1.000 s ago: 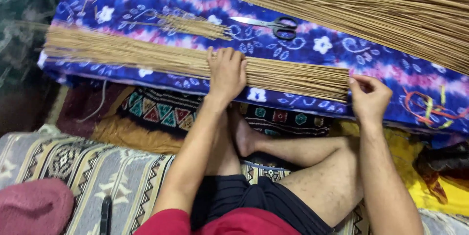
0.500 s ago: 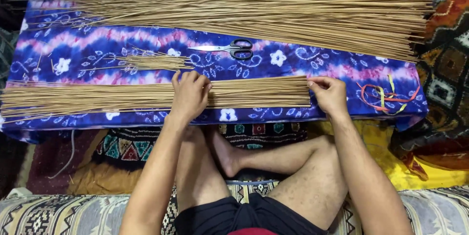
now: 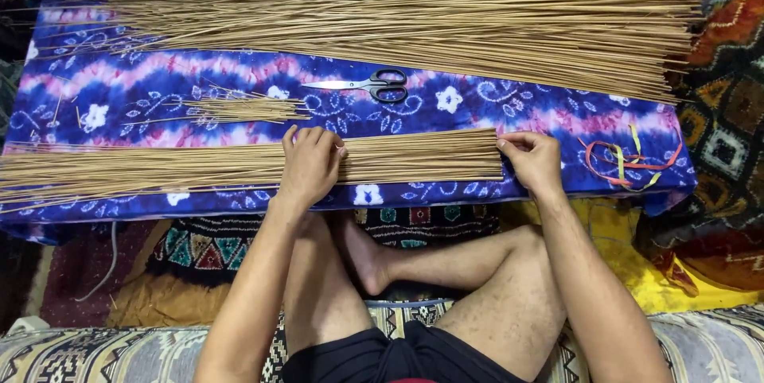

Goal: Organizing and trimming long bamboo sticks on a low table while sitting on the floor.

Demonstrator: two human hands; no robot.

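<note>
Evidently light, stiff and thin, the bundle of sticks lies along the near edge of the bench, which is covered with a blue and pink patterned cloth; it looks easiest to control at its middle and its squared right end. The left hand presses flat on the middle, fingers together, while the right hand pinches the end. Scissors, a larger pile of sticks and ribbons lie beyond, with patterned rugs below.
</note>
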